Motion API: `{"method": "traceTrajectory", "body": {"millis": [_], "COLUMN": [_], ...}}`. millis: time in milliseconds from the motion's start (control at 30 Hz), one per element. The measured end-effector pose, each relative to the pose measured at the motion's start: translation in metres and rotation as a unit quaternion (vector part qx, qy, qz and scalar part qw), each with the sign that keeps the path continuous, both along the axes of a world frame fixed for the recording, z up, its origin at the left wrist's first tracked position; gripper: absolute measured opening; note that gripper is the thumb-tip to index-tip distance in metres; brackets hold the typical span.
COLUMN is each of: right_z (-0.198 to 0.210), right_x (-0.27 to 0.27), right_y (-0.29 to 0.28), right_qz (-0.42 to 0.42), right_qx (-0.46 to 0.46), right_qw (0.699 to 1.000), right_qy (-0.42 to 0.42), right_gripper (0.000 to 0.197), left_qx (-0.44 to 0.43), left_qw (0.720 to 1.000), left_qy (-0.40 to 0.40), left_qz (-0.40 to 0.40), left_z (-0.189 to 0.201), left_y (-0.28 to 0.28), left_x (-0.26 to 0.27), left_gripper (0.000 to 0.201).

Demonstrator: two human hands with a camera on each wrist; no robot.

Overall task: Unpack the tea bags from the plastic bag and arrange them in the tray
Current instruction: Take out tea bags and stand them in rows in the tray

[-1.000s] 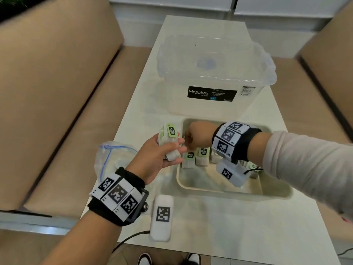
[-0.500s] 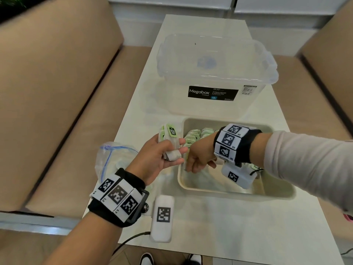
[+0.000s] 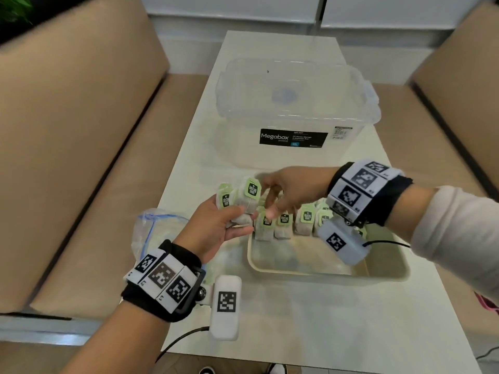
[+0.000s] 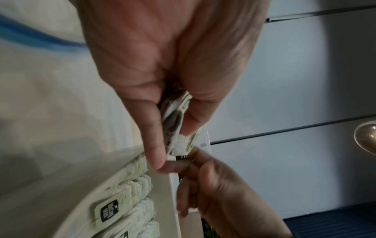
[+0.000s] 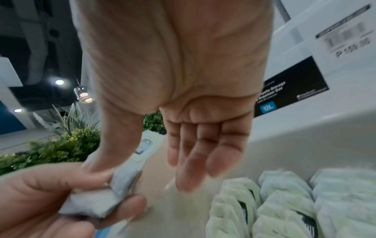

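Observation:
My left hand (image 3: 240, 220) grips a small bundle of tea bags (image 3: 239, 203) with green tags, just left of the beige tray (image 3: 324, 272). My right hand (image 3: 268, 203) reaches across the tray's far left corner to that bundle. Its thumb touches one bag while the fingers stay loosely extended. In the right wrist view the fingers (image 5: 189, 169) hang apart from the held tea bags (image 5: 126, 175). The left wrist view shows my left thumb and fingers pinching the bundle (image 4: 179, 128). Several tea bags (image 3: 283, 222) stand in a row along the tray's far side. The plastic bag (image 3: 154, 228) lies crumpled at the left.
A clear lidded Megabox storage container (image 3: 294, 112) stands on the white table (image 3: 310, 333) just behind the tray. Tan bench seats flank the narrow table on both sides. The near half of the tray holds no bags.
My right hand rose out of the tray and moved left to the bundle in my left hand. The left hand stayed where it was, still holding the bags.

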State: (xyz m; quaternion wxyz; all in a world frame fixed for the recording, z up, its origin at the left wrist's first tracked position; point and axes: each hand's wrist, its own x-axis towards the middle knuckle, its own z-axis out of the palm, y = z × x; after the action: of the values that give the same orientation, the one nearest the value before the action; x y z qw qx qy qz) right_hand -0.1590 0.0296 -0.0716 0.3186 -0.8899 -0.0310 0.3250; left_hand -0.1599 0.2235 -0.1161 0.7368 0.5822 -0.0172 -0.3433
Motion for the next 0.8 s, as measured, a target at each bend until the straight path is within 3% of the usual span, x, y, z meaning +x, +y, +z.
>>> {"method": "traceTrajectory", "body": {"millis": [167, 400, 533, 667, 800], "right_z": [0.015, 0.019, 0.015, -0.004, -0.023], "right_x": [-0.011, -0.022, -0.024, -0.023, -0.019], "right_y": [-0.005, -0.022, -0.036, -0.038, -0.031], "right_qz": [-0.101, -0.103, -0.085, -0.039, 0.015], "right_qx": [0.031, -0.012, -0.079, -0.162, -0.185], "right_qw": [0.981, 0.974, 0.979, 0.983, 0.982], "right_qy": [-0.162, -0.201, -0.167, -0.081, -0.022], "right_gripper": [0.014, 0.011, 0.011, 0.013, 0.014], "left_qx": [0.022, 0.04, 0.035, 0.036, 0.037], "left_qw": [0.999, 0.997, 0.999, 0.998, 0.999], "left_qy": [-0.02, -0.036, -0.025, -0.025, -0.023], "left_qz": [-0.032, -0.048, -0.033, -0.035, -0.031], "left_z": [0.002, -0.002, -0.004, -0.004, -0.005], "left_y": [-0.011, -0.013, -0.011, -0.013, -0.013], "left_x": [-0.003, -0.005, -0.002, -0.002, -0.002], "left_gripper": [0.022, 0.026, 0.027, 0.028, 0.029]}}
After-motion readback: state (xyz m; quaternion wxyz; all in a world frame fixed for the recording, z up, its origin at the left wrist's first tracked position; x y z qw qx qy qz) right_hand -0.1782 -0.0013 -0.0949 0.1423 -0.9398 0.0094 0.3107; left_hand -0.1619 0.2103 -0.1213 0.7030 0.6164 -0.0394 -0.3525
